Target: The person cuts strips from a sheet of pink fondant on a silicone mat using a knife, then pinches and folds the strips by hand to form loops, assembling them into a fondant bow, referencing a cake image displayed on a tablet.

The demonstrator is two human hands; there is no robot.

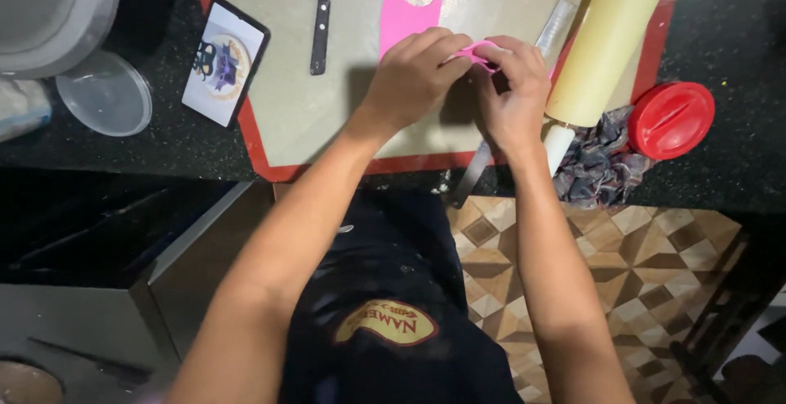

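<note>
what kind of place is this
Probably a home kitchen set up for cake decorating: a red-edged silicone baking mat on a dark speckled counter, a cream rolling pin, and rolled pink fondant.

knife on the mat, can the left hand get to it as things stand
Probably yes: the knife lies uncovered on the mat, nothing between it and the left hand, though that hand is pinching the pink piece.

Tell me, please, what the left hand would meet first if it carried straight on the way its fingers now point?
The left hand points right, so it would probably first meet the small pink piece at its fingertips, then the right hand just behind it.
</note>
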